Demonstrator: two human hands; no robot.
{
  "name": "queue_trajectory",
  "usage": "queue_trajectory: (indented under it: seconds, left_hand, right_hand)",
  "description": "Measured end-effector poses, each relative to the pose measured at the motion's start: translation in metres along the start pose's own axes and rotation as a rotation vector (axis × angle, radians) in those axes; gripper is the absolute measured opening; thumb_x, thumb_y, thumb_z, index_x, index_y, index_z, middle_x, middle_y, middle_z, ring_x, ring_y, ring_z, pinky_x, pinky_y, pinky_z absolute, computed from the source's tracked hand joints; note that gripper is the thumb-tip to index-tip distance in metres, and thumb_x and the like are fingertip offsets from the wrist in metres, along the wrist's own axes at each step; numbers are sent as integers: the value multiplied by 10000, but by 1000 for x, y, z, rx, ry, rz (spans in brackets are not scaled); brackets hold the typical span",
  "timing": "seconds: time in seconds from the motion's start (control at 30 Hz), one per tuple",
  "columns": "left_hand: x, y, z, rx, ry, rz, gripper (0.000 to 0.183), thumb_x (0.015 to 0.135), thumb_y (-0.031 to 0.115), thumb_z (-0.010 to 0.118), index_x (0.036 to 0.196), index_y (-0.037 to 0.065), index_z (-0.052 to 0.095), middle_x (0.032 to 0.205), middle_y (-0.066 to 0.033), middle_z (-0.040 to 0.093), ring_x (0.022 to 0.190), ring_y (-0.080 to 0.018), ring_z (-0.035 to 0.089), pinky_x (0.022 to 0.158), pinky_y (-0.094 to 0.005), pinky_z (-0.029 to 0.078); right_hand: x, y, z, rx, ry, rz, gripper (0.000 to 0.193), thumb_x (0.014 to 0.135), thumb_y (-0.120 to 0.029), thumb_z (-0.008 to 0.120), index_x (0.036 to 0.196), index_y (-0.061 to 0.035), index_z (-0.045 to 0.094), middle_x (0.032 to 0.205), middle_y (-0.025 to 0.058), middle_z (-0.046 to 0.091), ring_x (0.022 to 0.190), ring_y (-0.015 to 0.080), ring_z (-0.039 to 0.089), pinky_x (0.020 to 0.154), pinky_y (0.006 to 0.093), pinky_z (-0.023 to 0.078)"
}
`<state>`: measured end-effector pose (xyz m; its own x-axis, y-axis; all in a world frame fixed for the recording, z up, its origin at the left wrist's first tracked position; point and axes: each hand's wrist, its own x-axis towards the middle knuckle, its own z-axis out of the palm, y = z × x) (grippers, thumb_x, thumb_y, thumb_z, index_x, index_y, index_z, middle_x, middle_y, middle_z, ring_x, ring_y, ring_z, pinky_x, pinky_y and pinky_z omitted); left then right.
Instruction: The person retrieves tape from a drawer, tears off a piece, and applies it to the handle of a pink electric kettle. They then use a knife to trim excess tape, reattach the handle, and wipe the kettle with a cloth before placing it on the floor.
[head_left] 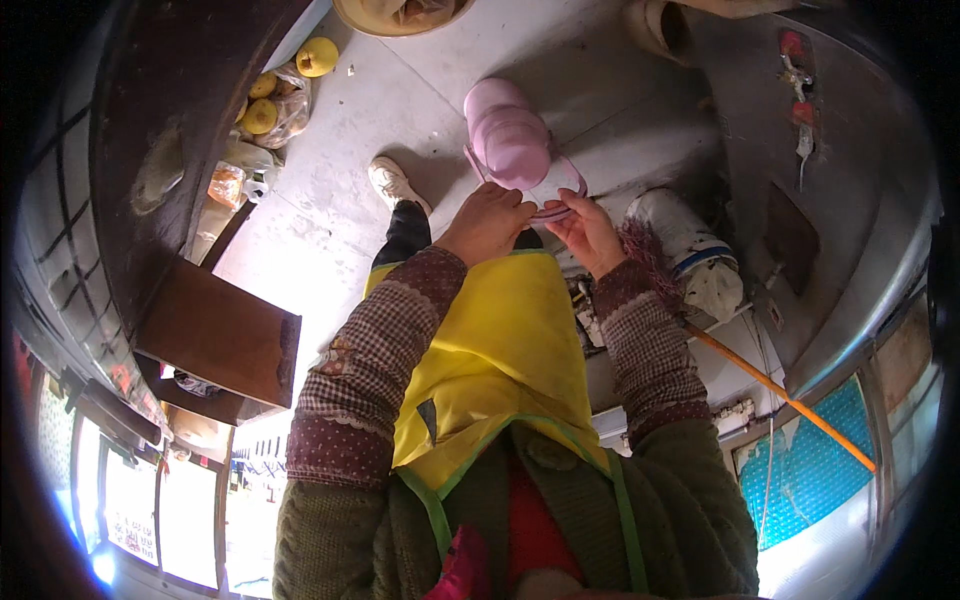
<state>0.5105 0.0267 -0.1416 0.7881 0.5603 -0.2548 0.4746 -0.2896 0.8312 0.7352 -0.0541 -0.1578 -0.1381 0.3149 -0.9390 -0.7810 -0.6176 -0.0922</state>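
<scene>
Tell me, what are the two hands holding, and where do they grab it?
Both the left hand and the right hand hold a pink stacked container by its lower rim, nearest the person.

Two bare hands are counted, the left hand (pixel 487 222) and the right hand (pixel 588 232), and one pink rounded plastic container (pixel 510 143) is seen at their fingertips. One white shoe (pixel 392 183) is counted on the grey floor (pixel 420 90). Three round yellow fruits (pixel 316 56) are made out (others may be hidden in the clear bag (pixel 290 110)), and one orange-handled mop (pixel 770 385).
</scene>
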Motion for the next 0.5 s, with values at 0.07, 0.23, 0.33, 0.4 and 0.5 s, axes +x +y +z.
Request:
queue_trajectory:
  seconds: [0.07, 0.23, 0.33, 0.4, 0.5]
  left_hand:
    - [-7, -8, 4, -16, 47, -9, 109, 841, 118, 687, 938, 68, 689, 928, -131, 648, 981, -317, 644, 941, -456, 467]
    - [-26, -32, 2, 5, 46, -89, 310, 826, 118, 747, 1130, 101, 688, 1130, -126, 615, 1194, -350, 574, 1039, -497, 464]
    - [-36, -40, 5, -10, 178, -223, 398, 804, 84, 789, 1186, 132, 687, 1313, -150, 547, 1351, -372, 485, 1096, -510, 448]
    - [-39, -46, 12, -87, 258, -331, 449, 785, 60, 814, 1207, 146, 690, 1441, -166, 460, 1425, -408, 420, 1129, -515, 436]
    - [-42, -60, 21, -348, 252, -440, 540, 772, -6, 819, 1267, 152, 670, 1593, -141, 303, 1476, -404, 385, 1150, -483, 450]
  right_hand:
    - [7, 4, 1, -26, 29, -18, 192, 1038, -151, 622, 1152, 2, 645, 1068, 168, 735, 993, 279, 731, 875, 411, 633]
    - [18, 9, -7, 75, -71, 71, 288, 1059, -216, 612, 1278, -31, 581, 1156, 191, 693, 1098, 288, 698, 977, 417, 595]
    - [38, 21, -21, -4, 35, -31, 371, 1059, -228, 619, 1368, -48, 518, 1214, 198, 664, 1121, 287, 682, 996, 415, 576]
    - [63, 36, -30, -245, 116, -155, 451, 1040, -226, 647, 1425, -61, 480, 1235, 193, 654, 1123, 284, 675, 984, 409, 568]
    - [105, 58, -39, -605, 155, -228, 700, 946, -228, 761, 1536, -104, 404, 1314, 161, 629, 1159, 257, 643, 935, 395, 550]
